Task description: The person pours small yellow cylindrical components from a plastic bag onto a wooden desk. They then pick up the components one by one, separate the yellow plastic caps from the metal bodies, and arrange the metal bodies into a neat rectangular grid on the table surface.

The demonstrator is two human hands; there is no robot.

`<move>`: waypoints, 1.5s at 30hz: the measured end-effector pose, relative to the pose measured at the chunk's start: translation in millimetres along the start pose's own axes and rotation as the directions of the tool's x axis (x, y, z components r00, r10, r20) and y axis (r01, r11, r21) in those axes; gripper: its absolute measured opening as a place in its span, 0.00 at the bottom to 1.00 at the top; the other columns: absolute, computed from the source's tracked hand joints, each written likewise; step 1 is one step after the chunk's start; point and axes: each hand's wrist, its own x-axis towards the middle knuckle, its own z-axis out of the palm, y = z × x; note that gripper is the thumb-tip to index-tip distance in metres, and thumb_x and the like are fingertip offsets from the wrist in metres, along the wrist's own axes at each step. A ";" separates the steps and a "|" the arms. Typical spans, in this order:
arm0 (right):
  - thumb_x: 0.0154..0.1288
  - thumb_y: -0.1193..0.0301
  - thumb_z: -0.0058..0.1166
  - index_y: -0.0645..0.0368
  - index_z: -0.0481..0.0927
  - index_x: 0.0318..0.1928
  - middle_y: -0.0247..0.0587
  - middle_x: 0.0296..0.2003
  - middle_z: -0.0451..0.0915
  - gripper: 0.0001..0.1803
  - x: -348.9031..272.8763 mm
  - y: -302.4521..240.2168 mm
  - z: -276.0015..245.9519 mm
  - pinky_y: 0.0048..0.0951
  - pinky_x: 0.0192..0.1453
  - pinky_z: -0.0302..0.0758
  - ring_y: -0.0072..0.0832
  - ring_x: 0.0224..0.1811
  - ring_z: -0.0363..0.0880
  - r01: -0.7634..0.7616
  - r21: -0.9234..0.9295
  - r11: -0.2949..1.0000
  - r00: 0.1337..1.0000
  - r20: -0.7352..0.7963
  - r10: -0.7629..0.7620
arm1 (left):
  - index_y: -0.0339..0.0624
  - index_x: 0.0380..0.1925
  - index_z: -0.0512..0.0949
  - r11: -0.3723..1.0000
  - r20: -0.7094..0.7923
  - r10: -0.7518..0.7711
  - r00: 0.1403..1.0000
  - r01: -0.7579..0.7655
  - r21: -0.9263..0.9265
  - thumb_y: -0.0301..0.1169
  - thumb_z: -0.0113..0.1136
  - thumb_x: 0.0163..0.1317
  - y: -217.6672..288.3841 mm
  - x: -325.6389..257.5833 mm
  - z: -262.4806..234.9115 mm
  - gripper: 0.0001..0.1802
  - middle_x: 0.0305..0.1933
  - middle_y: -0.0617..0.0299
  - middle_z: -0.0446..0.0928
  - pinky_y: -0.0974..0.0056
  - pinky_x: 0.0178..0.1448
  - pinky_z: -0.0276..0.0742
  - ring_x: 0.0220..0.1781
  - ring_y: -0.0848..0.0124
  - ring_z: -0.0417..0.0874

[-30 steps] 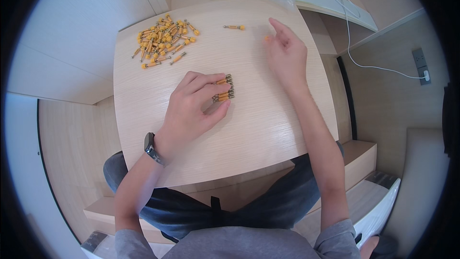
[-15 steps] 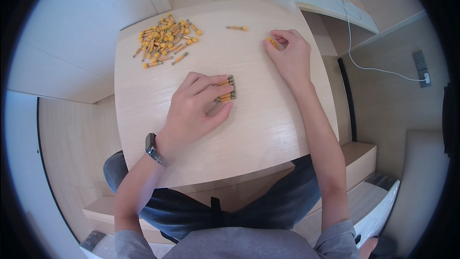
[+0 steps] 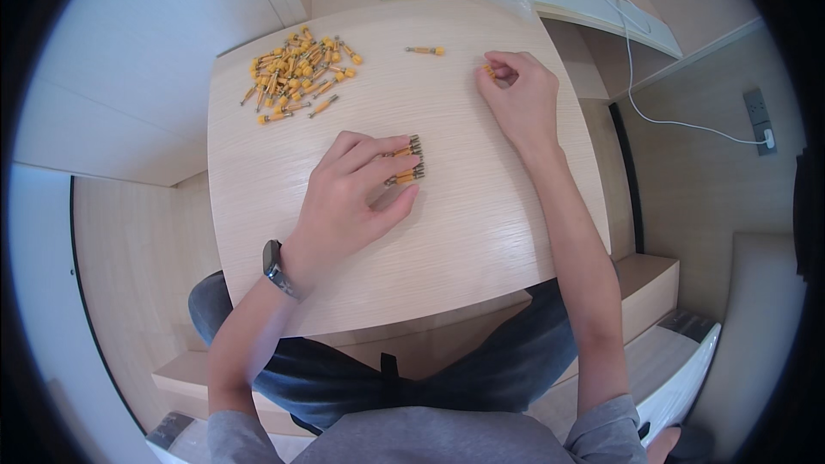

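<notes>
I see bare table [image 3: 481, 232] between my hands and along the near edge. The yellow pile [image 3: 299, 73] crowds the far left corner; one loose piece [image 3: 425, 51] lies between it and my right hand [image 3: 518, 101].

Single head-worn fisheye view, aimed steeply down, fairly close over the pale wooden square table [image 3: 481, 232]; rim detail probably distorted.

Bright even light, soft shadows, sharp centre — edges bowed, dark.
</notes>
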 end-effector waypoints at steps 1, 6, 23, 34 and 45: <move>0.68 0.71 0.71 0.68 0.92 0.50 0.48 0.40 0.90 0.14 -0.8 -1.0 -1.0 0.34 0.51 0.87 0.33 0.41 0.91 -0.029 0.008 1.000 1.000 -0.001 0.029 | 0.43 0.49 0.92 1.000 -0.001 -0.001 1.000 0.001 0.004 0.24 0.79 0.55 0.1 0.0 -0.2 0.20 0.61 0.60 0.89 0.60 0.60 0.84 0.54 0.60 0.83; 0.85 0.60 0.52 0.65 0.84 0.67 0.52 0.61 0.86 0.24 -0.2 -2.3 -16.0 0.37 0.73 0.78 0.36 0.64 0.85 -0.294 0.476 0.829 0.952 0.075 0.295 | 0.43 0.49 0.92 1.000 -0.011 0.001 1.000 -0.001 0.005 0.23 0.79 0.55 -1.3 -2.0 0.4 0.19 0.61 0.60 0.89 0.60 0.60 0.84 0.54 0.60 0.83; 0.92 0.52 0.33 0.58 0.64 0.84 0.66 0.84 0.59 0.33 -7.2 -9.5 -10.2 0.47 0.92 0.52 0.51 0.90 0.52 -0.348 0.724 0.595 0.937 0.250 0.244 | 0.42 0.49 0.92 1.000 -0.018 0.019 1.000 -0.019 -0.009 0.23 0.78 0.57 -1.5 -1.9 -1.0 0.18 0.60 0.59 0.89 0.60 0.59 0.83 0.54 0.61 0.83; 0.74 0.80 0.62 0.61 0.74 0.78 0.72 0.77 0.69 0.33 -30.3 1.4 -10.9 0.43 0.76 0.78 0.57 0.79 0.73 0.044 0.034 0.998 0.994 0.094 -0.047 | 0.42 0.49 0.92 0.999 -0.011 0.019 1.000 -0.019 -0.027 0.22 0.77 0.57 0.6 -0.6 0.1 0.17 0.60 0.59 0.89 0.59 0.59 0.83 0.54 0.60 0.84; 0.71 0.84 0.59 0.59 0.80 0.73 0.69 0.78 0.68 0.30 -31.6 -4.9 -10.0 0.41 0.76 0.78 0.56 0.78 0.75 0.016 0.088 0.996 0.994 0.110 -0.025 | 0.41 0.48 0.91 0.997 -0.040 0.045 0.998 -0.048 -0.069 0.26 0.76 0.60 -3.2 -1.7 -1.8 0.15 0.58 0.57 0.89 0.57 0.60 0.85 0.53 0.57 0.85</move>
